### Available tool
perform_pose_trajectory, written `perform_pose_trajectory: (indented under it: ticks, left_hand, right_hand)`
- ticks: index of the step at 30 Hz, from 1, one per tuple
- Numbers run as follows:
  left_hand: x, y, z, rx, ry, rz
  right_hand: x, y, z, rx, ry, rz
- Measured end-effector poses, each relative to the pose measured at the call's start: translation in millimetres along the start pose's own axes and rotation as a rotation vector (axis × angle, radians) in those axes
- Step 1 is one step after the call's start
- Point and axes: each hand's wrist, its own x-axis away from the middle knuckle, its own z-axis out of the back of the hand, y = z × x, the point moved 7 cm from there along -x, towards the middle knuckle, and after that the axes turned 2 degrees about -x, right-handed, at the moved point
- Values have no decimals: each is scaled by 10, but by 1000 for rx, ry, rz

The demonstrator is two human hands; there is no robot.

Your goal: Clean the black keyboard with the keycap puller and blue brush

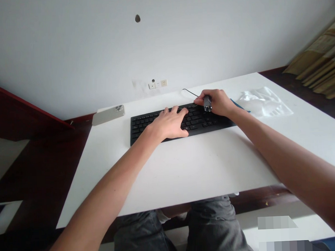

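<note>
A black keyboard [196,121] lies on the white table in front of me, its right part partly covered by my right hand. My left hand [171,121] rests on the keys near the middle, palm down, fingers spread and holding nothing. Over the keyboard's right half, my right hand [218,101] is closed on a dark grey, tube-like tool [207,103]. The tool's shiny end faces me; its exact kind and its far tip are not clear. Behind the keyboard a thin black cable [190,92] runs towards my right fingertips.
A phone [108,115] lies face down at the table's back left. On the right is a crumpled clear plastic bag [262,103], with a thin blue item [241,105] beside my right wrist. The wall with sockets [163,83] stands behind the white table [172,173].
</note>
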Motion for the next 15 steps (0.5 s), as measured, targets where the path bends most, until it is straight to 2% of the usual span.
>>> perform_pose_trajectory:
  ticks: [3, 4, 9, 15]
  left_hand:
    - [59, 75, 67, -112, 104, 4]
    - [72, 94, 67, -148, 90, 17]
    - [107, 198, 28, -320, -142, 66]
    - [164, 450, 9, -536, -207, -39]
  right_hand:
    - [2, -13, 11, 20, 4, 3]
    - [1, -15, 10, 19, 1, 3]
    - [-6, 0, 2, -18, 1, -17]
    - [-11, 22, 2, -4, 15, -44]
